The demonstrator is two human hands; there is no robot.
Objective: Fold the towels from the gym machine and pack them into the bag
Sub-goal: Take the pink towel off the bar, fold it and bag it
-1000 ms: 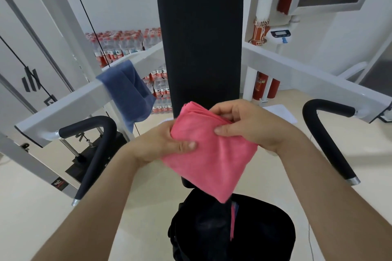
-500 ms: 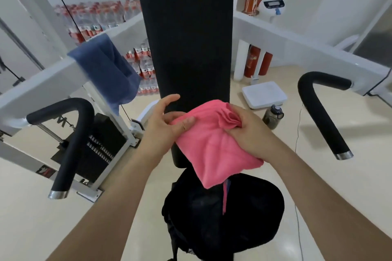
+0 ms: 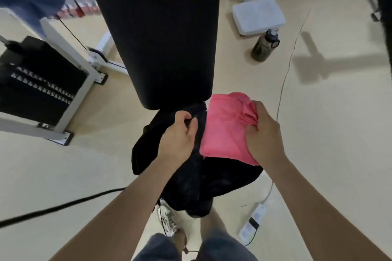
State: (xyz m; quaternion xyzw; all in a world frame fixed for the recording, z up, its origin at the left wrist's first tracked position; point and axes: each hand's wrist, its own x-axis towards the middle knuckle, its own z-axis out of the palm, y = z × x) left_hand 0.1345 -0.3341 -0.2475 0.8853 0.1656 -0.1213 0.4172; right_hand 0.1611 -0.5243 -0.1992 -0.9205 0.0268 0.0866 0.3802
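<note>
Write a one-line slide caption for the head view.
Left hand grips the black bag; right hand holds the folded pink towel over it.

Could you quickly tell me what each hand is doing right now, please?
Left hand: closed, gripping the edge of the black bag.
Right hand: closed, holding the pink towel.

Soft matt pink cloth towel (image 3: 224,131), black fabric bag (image 3: 191,184), smooth floor (image 3: 328,144)
</note>
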